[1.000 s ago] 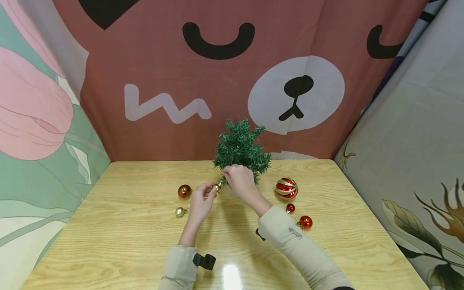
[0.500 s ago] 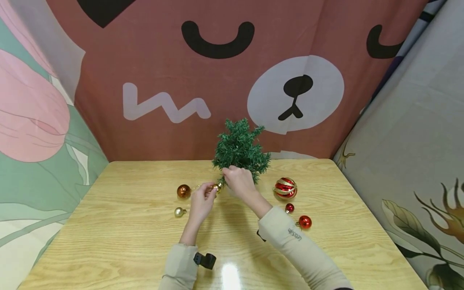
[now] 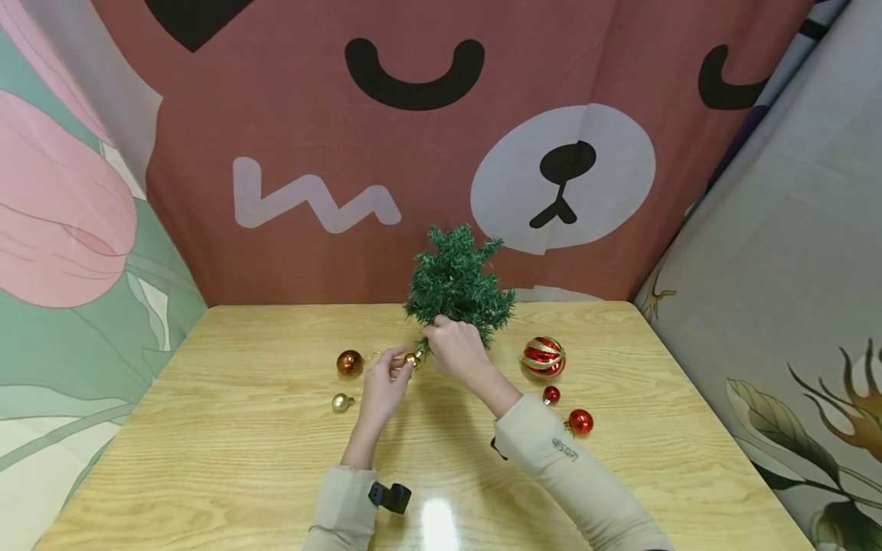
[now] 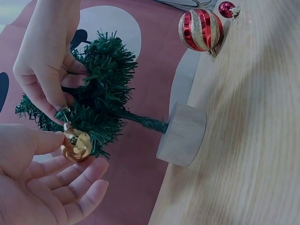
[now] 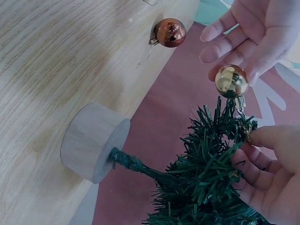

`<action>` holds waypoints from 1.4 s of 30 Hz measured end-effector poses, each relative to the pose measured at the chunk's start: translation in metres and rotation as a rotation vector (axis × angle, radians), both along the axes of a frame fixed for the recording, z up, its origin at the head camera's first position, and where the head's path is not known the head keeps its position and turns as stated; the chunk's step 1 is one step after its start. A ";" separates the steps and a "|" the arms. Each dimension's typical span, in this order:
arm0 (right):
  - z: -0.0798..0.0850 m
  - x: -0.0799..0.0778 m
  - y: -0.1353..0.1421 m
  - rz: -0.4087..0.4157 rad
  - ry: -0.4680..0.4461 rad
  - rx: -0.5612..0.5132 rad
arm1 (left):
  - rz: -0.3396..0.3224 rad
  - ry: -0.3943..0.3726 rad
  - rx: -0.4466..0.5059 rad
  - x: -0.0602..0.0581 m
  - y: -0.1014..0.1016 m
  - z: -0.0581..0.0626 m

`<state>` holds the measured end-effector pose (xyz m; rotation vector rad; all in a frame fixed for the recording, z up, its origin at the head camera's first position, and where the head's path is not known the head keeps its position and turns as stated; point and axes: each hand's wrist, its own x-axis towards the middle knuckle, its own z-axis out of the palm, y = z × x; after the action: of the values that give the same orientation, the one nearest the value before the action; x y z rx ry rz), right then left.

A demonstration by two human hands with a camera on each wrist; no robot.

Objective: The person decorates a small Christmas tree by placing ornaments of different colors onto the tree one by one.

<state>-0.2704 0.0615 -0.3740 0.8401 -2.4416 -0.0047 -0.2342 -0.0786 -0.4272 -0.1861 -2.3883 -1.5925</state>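
Observation:
A small artificial Christmas tree (image 3: 455, 279) stands at the back of the table on a round wooden base (image 4: 183, 135). My left hand (image 3: 382, 386) pinches a shiny gold Christmas ball (image 4: 76, 146) between thumb and forefinger, its other fingers spread beneath. The ball's cap meets the tip of a low left branch (image 5: 206, 164). Just above it, my right hand (image 3: 455, 343) pinches the ball's thin gold string (image 5: 247, 133) at the green needles. How far the loop goes round the branch is hard to tell.
To the left lie a copper ball (image 3: 350, 363) and a small pale gold ball (image 3: 341, 402). On the right are a large red-and-gold striped ball (image 3: 543, 357), a small dark red ball (image 3: 551, 395) and a red ball (image 3: 580, 422). A printed curtain (image 3: 310, 260) hangs behind the table.
Both hands stay almost in place at the branch. The gold ball shows slightly more in the left fingers and sits a touch lower.

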 end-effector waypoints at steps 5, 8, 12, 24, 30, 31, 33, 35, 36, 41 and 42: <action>0.000 0.002 0.002 0.017 -0.038 -0.035 | -0.014 -0.001 -0.014 0.001 -0.001 -0.003; 0.000 0.003 0.002 0.025 -0.067 -0.051 | -0.018 0.000 -0.024 0.001 -0.001 -0.005; -0.001 0.004 0.003 0.046 -0.084 -0.067 | -0.011 -0.009 -0.034 0.001 0.000 -0.007; -0.007 0.001 0.005 0.102 -0.066 -0.112 | -0.002 -0.046 -0.054 0.000 0.001 -0.009; -0.008 -0.001 0.006 0.123 -0.040 -0.132 | -0.007 -0.051 -0.056 -0.001 0.002 -0.009; -0.008 -0.001 0.006 0.126 -0.034 -0.134 | -0.009 -0.050 -0.058 0.000 0.002 -0.009; -0.009 -0.001 0.006 0.127 -0.023 -0.139 | -0.012 -0.046 -0.063 0.000 0.001 -0.008; -0.009 -0.001 0.007 0.129 -0.013 -0.145 | -0.014 -0.042 -0.071 0.000 0.001 -0.008; -0.009 -0.001 0.007 0.130 -0.006 -0.148 | -0.015 -0.038 -0.077 0.001 0.001 -0.008; -0.008 0.000 0.007 0.154 0.027 -0.168 | -0.017 -0.031 -0.090 0.001 0.000 -0.008; -0.008 0.000 0.007 0.162 0.036 -0.171 | -0.018 -0.035 -0.089 0.001 0.000 -0.008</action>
<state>-0.2706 0.0682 -0.3818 0.9479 -2.2962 0.2439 -0.2327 -0.0786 -0.4348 -0.1986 -2.4929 -1.5109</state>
